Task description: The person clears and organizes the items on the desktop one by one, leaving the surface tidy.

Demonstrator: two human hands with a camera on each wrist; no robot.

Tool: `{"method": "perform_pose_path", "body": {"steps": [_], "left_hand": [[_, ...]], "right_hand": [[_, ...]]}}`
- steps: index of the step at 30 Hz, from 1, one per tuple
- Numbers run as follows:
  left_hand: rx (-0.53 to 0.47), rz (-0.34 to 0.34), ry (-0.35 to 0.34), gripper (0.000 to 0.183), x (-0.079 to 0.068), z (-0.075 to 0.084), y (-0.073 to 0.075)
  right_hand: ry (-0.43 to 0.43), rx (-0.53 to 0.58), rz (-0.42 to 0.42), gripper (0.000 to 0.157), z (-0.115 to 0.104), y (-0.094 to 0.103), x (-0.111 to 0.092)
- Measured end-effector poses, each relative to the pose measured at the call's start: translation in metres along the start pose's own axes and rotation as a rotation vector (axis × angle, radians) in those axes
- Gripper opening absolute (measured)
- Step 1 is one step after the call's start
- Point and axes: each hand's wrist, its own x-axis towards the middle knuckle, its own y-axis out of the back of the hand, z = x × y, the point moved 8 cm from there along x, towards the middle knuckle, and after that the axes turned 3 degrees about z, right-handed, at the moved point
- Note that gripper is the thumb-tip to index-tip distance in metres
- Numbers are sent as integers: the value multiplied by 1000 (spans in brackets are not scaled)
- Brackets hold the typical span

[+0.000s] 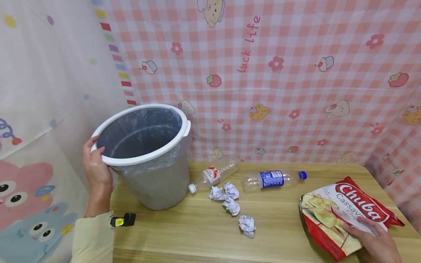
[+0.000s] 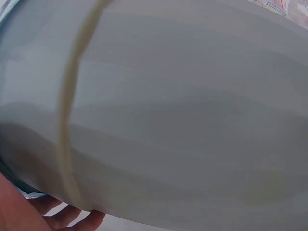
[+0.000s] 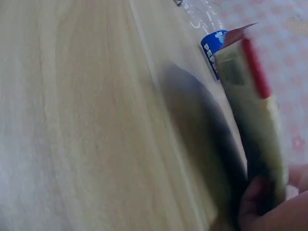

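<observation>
At the left of the head view, my left hand [image 1: 97, 171] grips the white rim of a grey trash can [image 1: 161, 186] lined with a clear plastic bag. In the left wrist view the can's grey side [image 2: 183, 110] fills most of the picture, with fingers [image 2: 79, 221] at its lower edge. On the right, my right hand [image 1: 376, 241] holds a red and white bag of cassava chips [image 1: 345, 208] by its near side. The right wrist view shows the chip bag [image 3: 250, 110] edge-on, raised off the table, with a dark shadow beside it.
On the wooden table [image 1: 279, 226] lie a clear bottle with a white cap [image 1: 212, 175], a clear bottle with a blue label and cap [image 1: 271, 179], and several crumpled paper balls [image 1: 247, 225]. A pink checked cloth [image 1: 246, 91] hangs behind the table.
</observation>
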Motion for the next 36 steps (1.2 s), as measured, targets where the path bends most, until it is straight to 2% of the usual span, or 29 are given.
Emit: {"method": "perform_pose_path", "body": {"steps": [2,7,9,16,18,22,28,32,36], "left_hand": [[-6,18,-16,44,1,1,2],[-12,41,-32,44,2,3,4],[-6,34,-22,44,1,2,4],[16,16,0,44,-2,0,2],[10,16,-1,44,-1,0,1],[7,15,-1,45,-1,2,1],[-24,20,0,45,0,1,1],[-31,20,1,45,1,-1,1],[-27,20,-7,45,1,0,1]], "right_hand": [[-11,58,-13,99,1,-3,4],[-44,446,-130,91,0,-15,16],[-61,549,-156,87,2,-19,19],[-41,371,-131,95,3,-21,22],[-19,390,-160,93,0,-20,24],[-6,508,-213,88,-3,-20,25],[-16,439,-104,88,-2,-15,26],[-24,435,-41,81,0,-14,25],[3,317,23,79,-1,-11,23]]}}
